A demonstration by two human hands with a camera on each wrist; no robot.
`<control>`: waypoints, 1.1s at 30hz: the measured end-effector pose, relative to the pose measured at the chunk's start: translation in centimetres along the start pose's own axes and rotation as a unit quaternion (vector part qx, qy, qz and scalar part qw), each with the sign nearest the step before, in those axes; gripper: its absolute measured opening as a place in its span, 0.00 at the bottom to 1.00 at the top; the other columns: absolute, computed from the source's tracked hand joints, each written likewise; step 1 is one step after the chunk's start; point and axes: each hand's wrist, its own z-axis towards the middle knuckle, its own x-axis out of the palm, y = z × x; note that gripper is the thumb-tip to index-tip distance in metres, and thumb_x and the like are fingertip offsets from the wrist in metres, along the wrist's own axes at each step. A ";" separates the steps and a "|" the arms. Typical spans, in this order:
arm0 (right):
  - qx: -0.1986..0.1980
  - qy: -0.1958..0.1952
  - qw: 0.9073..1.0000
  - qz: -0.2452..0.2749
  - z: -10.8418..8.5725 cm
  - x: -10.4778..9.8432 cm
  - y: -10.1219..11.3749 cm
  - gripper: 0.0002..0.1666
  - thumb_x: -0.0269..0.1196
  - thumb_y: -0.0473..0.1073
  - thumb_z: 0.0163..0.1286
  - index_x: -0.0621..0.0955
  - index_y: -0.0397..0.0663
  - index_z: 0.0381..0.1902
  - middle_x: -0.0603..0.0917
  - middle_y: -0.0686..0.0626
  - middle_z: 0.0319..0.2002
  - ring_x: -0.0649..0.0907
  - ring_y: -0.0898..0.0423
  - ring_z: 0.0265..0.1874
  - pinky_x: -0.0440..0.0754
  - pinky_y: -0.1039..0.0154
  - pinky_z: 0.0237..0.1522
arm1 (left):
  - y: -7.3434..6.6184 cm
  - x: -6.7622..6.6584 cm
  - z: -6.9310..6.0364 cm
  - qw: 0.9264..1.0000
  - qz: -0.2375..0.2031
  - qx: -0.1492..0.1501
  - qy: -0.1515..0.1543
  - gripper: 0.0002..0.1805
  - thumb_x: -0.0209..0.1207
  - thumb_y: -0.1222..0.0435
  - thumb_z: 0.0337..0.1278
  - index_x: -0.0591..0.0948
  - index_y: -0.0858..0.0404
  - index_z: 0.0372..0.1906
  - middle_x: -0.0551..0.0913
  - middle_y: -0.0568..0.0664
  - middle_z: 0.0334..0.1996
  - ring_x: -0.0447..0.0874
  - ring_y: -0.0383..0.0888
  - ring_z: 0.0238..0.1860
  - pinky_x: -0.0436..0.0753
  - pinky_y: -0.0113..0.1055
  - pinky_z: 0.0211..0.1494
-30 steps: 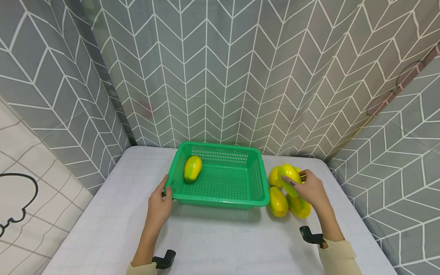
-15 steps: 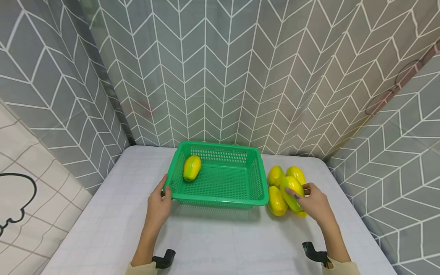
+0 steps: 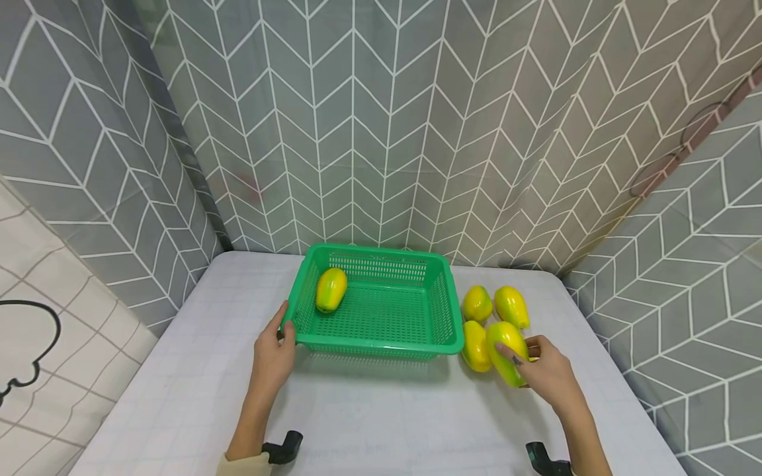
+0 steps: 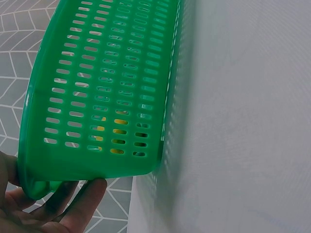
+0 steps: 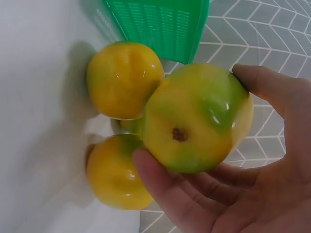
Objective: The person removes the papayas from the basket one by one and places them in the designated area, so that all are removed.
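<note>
My right hand (image 3: 548, 370) holds a yellow-green papaya (image 3: 506, 354) between thumb and fingers. In the right wrist view, this papaya (image 5: 197, 119) shows its brown stem end, and one papaya (image 5: 119, 172) lies below it on the table. Another papaya (image 3: 475, 347) lies beside it against the basket. Two more papayas sit behind: one on the left (image 3: 477, 304), one on the right (image 3: 512, 307). My left hand (image 3: 274, 354) grips the near left corner of a green plastic basket (image 3: 381, 348), fingers under its rim in the left wrist view. One papaya (image 3: 331, 289) lies inside the basket, at the left.
A white cloth covers the table (image 3: 381, 423). Grey chevron-patterned curtains (image 3: 369, 132) hang behind and to the right, and a white patterned cloth (image 3: 53, 317) hangs at the left. Black wrist mounts (image 3: 284, 447) are strapped to both forearms.
My right hand has brought the held papaya toward me and slightly right, from above the back of the group to over its front. The left hand keeps its grip on the basket.
</note>
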 end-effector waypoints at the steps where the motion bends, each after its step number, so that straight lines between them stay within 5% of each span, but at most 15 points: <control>1: 0.004 0.003 1.000 -0.001 -0.1 0.1 0.0 0.62 0.64 0.78 0.67 0.68 0.24 0.69 0.75 0.20 0.66 0.89 0.43 0.45 0.91 0.54 0.40 | 0.0 0.0 0.0 1.000 -0.001 0.000 0.000 0.30 0.41 0.62 0.85 0.58 0.61 0.85 0.61 0.59 0.84 0.74 0.66 0.73 0.83 0.58 0.67; 33: 0.059 0.069 0.995 0.039 -2.4 2.7 -2.2 0.59 0.68 0.75 0.65 0.70 0.24 0.63 0.80 0.25 0.55 0.86 0.49 0.39 0.91 0.55 0.35 | 0.0 -0.1 0.0 1.000 0.005 0.000 0.000 0.30 0.41 0.62 0.85 0.59 0.61 0.85 0.62 0.59 0.84 0.77 0.64 0.70 0.84 0.51 0.61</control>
